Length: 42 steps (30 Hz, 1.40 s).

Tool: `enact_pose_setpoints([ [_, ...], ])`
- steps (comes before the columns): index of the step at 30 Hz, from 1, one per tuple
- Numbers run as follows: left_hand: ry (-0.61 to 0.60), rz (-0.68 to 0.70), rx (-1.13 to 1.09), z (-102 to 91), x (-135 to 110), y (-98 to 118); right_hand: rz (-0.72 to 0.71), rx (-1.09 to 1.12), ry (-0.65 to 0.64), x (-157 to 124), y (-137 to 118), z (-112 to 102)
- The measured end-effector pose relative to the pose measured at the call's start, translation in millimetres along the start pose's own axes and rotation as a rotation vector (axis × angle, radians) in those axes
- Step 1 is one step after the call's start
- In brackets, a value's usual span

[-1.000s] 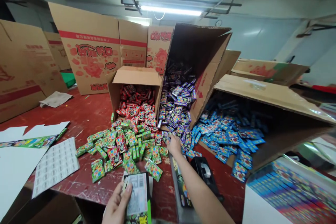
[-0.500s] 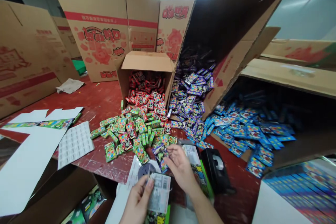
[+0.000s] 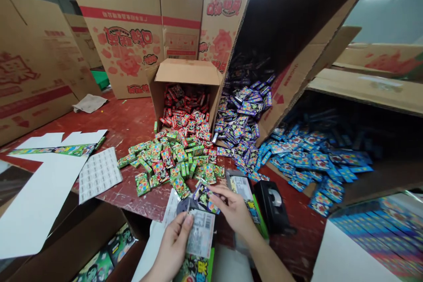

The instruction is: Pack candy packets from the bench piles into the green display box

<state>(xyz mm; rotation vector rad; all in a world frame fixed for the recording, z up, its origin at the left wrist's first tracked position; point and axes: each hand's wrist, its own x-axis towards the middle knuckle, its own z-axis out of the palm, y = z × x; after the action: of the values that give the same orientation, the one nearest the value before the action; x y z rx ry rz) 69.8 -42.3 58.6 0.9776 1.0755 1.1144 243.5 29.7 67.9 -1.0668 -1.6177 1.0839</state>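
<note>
My left hand (image 3: 173, 242) grips the upper left edge of a printed plastic pouch (image 3: 199, 233), which has a white barcode label above and green artwork below. Between the thumb and fingers of my right hand (image 3: 233, 209) is a small purple candy packet (image 3: 205, 197). The packet sits just above the pouch's top edge; whether the two touch I cannot tell. Partly hidden behind them is a round dark disc (image 3: 187, 205) on the table. A second green pouch (image 3: 243, 187) lies beside my right wrist, next to a black tape dispenser (image 3: 272, 207).
Green packets (image 3: 155, 154) and red packets (image 3: 185, 119) spill from a small carton (image 3: 188, 72). Purple packets (image 3: 243, 128) and blue packets (image 3: 307, 154) spill from larger cartons to the right. A sticker sheet (image 3: 100, 174) and white card (image 3: 49, 194) lie at left.
The view has tipped slightly downward. My right hand has brought the purple packet a little closer to the pouch's top edge. My left hand keeps its grip on the pouch.
</note>
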Motion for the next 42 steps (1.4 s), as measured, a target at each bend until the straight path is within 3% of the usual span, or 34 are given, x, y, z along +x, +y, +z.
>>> enact_pose_setpoints([
  [3,-0.021,-0.011,-0.032,-0.7,-1.2,-6.4,0.03,-0.005,-0.232,-10.1,-4.4,-10.8],
  [7,-0.013,-0.025,-0.154,0.4,-0.3,-12.5,0.069,0.001,-0.423,-10.7,-16.2,-10.7],
  [9,0.013,-0.019,-0.172,-0.5,1.2,-13.1,0.024,-0.049,-0.326,8.6,-19.1,-4.9],
  [12,0.068,-0.021,-0.153,-4.1,3.3,-12.8,-0.05,-0.2,0.107,65.4,-23.2,12.6],
  [13,0.087,-0.017,-0.144,-5.6,3.6,-12.8,-0.059,-0.228,0.179,88.5,-24.8,20.8],
  [17,0.164,0.005,-0.106,-13.2,3.0,-12.9,-0.085,-0.256,0.247,169.3,-25.6,51.1],
  [20,0.258,0.007,-0.113,-20.7,2.9,-11.6,-0.089,-0.213,0.237,193.8,-15.5,51.6],
  [24,0.259,-0.036,-0.19,-27.6,6.1,-8.2,-0.093,-0.078,0.19,166.1,5.2,14.6],
  [27,0.172,-0.044,-0.219,-27.6,8.5,-5.9,-0.065,-0.004,0.149,108.9,12.4,-21.2],
  [30,0.107,-0.08,-0.175,-25.4,8.9,-6.5,-0.045,0.175,0.062,41.5,8.3,-40.2],
  [33,0.051,-0.102,-0.142,-21.1,6.3,-7.7,0.038,0.372,0.011,-9.2,2.1,-37.2],
  [35,0.017,-0.087,-0.128,-16.4,3.0,-6.4,0.132,0.388,0.149,-26.7,-0.4,-28.0],
  [38,-0.03,-0.077,-0.072,-8.2,-2.6,-1.7,0.195,0.416,0.366,-32.0,-5.2,-12.5],
  [42,-0.058,-0.073,-0.023,-1.0,-9.2,1.8,0.11,0.475,0.342,-23.1,-12.7,-4.5],
])
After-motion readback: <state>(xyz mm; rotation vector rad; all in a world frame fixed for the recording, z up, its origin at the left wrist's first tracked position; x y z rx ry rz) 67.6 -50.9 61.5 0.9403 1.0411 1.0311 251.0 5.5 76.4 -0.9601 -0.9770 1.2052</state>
